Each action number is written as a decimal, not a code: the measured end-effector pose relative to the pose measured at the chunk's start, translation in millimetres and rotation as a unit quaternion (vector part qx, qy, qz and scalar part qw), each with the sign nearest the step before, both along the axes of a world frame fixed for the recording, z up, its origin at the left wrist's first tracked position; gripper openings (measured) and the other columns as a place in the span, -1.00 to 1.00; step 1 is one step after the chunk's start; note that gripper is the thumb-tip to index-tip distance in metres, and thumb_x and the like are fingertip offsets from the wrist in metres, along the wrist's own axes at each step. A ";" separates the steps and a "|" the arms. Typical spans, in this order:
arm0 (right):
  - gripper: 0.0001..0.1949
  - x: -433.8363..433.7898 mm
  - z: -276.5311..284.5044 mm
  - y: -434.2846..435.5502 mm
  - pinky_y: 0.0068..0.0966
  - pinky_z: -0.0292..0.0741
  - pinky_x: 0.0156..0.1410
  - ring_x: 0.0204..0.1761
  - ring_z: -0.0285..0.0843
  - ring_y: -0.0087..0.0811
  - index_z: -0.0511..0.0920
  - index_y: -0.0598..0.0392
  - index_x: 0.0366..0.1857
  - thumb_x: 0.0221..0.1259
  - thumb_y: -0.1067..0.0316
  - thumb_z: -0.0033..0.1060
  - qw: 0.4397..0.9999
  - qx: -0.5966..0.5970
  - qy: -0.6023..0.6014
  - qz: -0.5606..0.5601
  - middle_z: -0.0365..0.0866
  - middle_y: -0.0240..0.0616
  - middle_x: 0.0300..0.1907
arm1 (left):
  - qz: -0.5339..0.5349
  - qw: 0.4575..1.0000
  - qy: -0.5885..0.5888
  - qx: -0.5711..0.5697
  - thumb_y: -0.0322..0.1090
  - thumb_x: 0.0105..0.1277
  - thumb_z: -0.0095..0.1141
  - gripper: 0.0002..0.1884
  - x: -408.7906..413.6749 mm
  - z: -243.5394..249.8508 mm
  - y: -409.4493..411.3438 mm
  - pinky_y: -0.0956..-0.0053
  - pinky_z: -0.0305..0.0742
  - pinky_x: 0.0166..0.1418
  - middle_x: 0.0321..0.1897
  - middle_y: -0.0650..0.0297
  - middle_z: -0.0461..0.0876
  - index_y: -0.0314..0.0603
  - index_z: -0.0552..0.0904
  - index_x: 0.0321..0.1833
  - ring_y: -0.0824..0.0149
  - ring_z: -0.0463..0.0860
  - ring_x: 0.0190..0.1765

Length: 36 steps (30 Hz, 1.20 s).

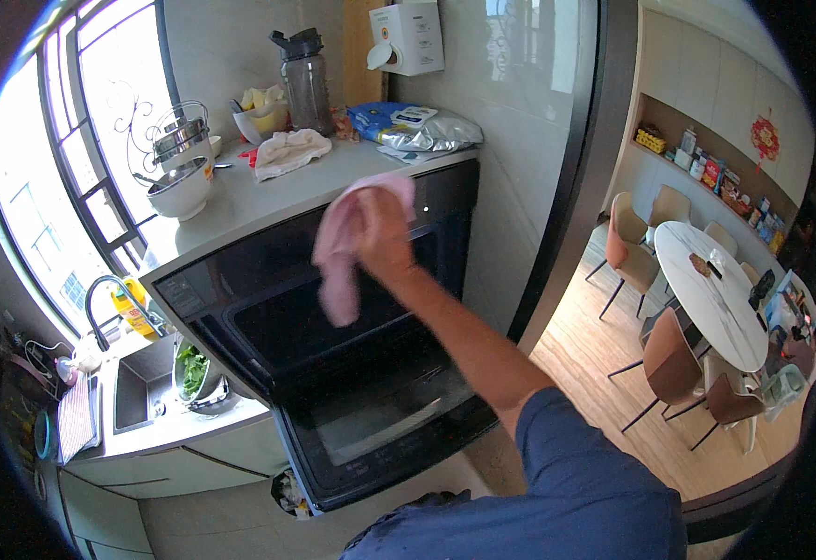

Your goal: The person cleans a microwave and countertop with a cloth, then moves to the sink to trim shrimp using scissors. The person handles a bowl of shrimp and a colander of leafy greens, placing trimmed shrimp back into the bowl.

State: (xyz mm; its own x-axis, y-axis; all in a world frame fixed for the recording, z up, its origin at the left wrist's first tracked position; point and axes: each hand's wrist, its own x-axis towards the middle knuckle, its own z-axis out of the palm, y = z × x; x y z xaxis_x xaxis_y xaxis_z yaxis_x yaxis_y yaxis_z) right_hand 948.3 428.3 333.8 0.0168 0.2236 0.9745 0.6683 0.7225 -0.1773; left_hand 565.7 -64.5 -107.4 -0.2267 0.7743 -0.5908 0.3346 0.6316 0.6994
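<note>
My right hand [383, 234] is closed on a pink cloth [338, 259], which hangs down from it, slightly blurred. Hand and cloth are in front of the upper front panel of a black built-in oven [240, 262], just below the counter edge; whether the cloth touches the panel I cannot tell. The oven door [380, 427] is folded down, its glass facing up, below my forearm. My left hand is out of view.
On the counter [254, 199] stand white bowls [182, 199], a dark shaker bottle [308, 91], a whitish cloth [292, 152] and a blue-and-silver bag [415, 126]. A sink [138, 392] and a bowl of leafy greens [191, 371] are at left; a doorway frame [565, 175] is at right.
</note>
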 end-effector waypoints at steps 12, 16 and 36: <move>-0.81 51.3 -0.2 24.3 -0.13 0.35 0.12 -0.05 0.43 0.02 0.48 0.22 -0.15 0.14 0.54 0.13 0.975 0.001 0.197 -0.104 0.48 0.02 -0.19 | 0.011 1.000 0.009 -0.008 -0.11 0.32 0.18 -0.54 0.8 -4.6 -18.7 0.25 0.56 0.13 -0.12 -0.01 0.72 -0.32 0.61 0.13 0.08 0.67 0.01; -0.87 -27.4 12.8 -1.5 -0.11 0.33 0.05 -0.11 0.42 0.00 0.47 0.20 -0.24 0.14 0.50 0.07 0.995 0.016 0.098 -0.010 0.44 -0.01 -0.24 | 0.001 1.000 0.015 -0.002 -0.10 0.33 0.18 -0.54 -3.5 -12.7 -24.6 0.25 0.56 0.12 -0.12 0.00 0.72 -0.32 0.61 0.14 0.09 0.67 0.01; -0.87 125.7 12.3 24.9 -0.09 0.41 0.10 -0.03 0.46 0.08 0.49 0.23 -0.22 0.17 0.49 0.03 0.956 -0.020 -0.024 -0.292 0.47 0.02 -0.13 | 0.044 0.999 -0.003 -0.006 -0.14 0.32 0.18 -0.57 -4.9 -14.4 -41.6 0.25 0.54 0.16 -0.07 -0.02 0.71 -0.31 0.62 0.11 0.07 0.66 0.03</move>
State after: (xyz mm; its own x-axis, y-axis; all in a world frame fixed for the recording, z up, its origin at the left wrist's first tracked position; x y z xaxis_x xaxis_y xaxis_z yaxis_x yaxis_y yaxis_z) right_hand 1074.0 453.1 346.1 0.1060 0.2272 0.9681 0.9637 0.2164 -0.1563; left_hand 560.8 -106.1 -121.8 -0.2902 0.7442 -0.6017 0.2742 0.6670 0.6927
